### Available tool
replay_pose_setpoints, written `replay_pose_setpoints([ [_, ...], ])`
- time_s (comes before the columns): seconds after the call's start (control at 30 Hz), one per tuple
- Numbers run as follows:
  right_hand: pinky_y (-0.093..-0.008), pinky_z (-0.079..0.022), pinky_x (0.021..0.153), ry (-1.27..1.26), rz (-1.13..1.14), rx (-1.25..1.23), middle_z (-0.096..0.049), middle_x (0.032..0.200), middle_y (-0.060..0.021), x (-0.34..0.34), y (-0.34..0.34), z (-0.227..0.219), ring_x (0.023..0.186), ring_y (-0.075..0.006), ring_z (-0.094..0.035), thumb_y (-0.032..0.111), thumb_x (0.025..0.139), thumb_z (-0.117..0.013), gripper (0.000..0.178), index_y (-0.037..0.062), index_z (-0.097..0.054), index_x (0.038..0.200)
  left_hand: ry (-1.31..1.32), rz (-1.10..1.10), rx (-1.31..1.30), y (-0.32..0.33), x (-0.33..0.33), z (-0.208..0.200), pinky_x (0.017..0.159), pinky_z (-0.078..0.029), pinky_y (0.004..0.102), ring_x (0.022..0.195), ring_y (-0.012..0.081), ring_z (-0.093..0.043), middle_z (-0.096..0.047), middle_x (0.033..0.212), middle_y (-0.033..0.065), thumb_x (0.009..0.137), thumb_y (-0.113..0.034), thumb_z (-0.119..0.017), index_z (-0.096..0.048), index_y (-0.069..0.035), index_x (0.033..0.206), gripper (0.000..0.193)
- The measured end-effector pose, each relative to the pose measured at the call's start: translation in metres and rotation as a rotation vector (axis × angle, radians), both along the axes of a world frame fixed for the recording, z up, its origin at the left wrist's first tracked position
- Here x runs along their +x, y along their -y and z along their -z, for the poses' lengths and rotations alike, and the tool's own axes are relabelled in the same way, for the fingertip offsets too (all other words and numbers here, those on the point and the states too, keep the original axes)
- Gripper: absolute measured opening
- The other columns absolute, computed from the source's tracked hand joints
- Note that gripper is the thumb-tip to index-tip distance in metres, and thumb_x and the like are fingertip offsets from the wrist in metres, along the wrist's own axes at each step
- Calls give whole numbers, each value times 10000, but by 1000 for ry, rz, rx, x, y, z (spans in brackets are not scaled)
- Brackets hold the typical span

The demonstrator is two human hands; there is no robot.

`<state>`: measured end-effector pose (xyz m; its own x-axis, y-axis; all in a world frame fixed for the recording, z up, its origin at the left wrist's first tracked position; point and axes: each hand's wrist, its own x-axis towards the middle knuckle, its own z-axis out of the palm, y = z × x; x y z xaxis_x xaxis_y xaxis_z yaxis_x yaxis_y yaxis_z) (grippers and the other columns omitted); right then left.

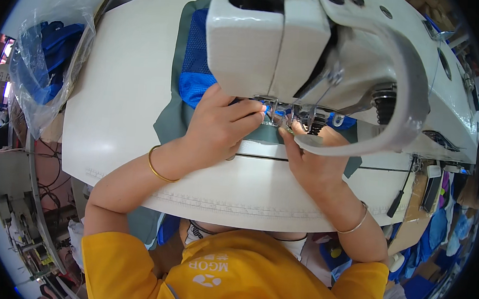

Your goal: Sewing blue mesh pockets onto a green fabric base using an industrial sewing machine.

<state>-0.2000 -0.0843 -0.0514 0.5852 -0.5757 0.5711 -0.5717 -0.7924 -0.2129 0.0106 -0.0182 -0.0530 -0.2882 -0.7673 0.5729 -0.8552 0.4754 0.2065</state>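
A white sewing machine (245, 48) stands over a dark green fabric piece (169, 124) with a blue mesh panel (196, 48) on it. My left hand (216, 127) is closed just left of the presser foot, its fingertips pinching a bit of blue fabric (264, 109). Right of the needle area, my right hand (320, 164) has its thumb at the near edge of the green fabric and its fingers bent over it. The machine's curved white arm hides part of those fingers. The machine head covers much of the fabric.
A white table (117, 82) with a printed ruler along its front edge carries the machine. On the left hangs a clear plastic bag (22, 62) with blue fabric in it. A black-handled screwdriver (396, 203) lies at the right, near a cardboard piece (410, 228) and blue cloths (437, 227).
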Motion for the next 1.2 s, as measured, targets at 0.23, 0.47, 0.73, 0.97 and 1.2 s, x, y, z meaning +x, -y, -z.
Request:
replay_pose_setpoints([
  [0.23,-340,-395,448,48,-14,14,-443,611,-50,2,2,-4,502,-220,-500,90,680,-713,236,106,-483,628,13,-49,6,-2,-5,-1,838,-475,419,1020,300,-596,-668,1048,91,633,33,-704,-702,-12,932,302],
  [0.47,-340,-406,458,23,-17,12,-449,617,-47,-1,4,-2,515,-215,-514,56,685,-705,198,98,-516,646,1,-35,48,-2,-2,4,842,-488,412,1027,313,-599,-664,1054,110,639,25,-723,-707,-17,969,333],
  [0.73,-321,-421,476,25,-19,-17,-493,654,-20,-4,2,0,548,-180,-544,120,722,-763,129,101,-695,829,-16,-60,46,-1,-4,12,771,-475,411,885,291,-620,-689,963,96,668,50,-730,-719,-25,977,318],
  [0.97,-316,-423,476,136,-3,-69,-488,648,-16,0,3,5,550,-177,-546,184,760,-784,143,109,-700,847,-86,-75,-14,2,-7,13,669,-485,395,779,271,-634,-698,934,106,689,65,-741,-710,-2,928,250],
  [1.2,-312,-439,488,94,4,-22,-490,642,-4,-4,3,-3,567,-175,-565,189,746,-797,152,125,-670,800,-50,-34,-36,6,-9,7,651,-456,407,825,331,-606,-652,811,166,720,90,-749,-701,2,883,191],
])
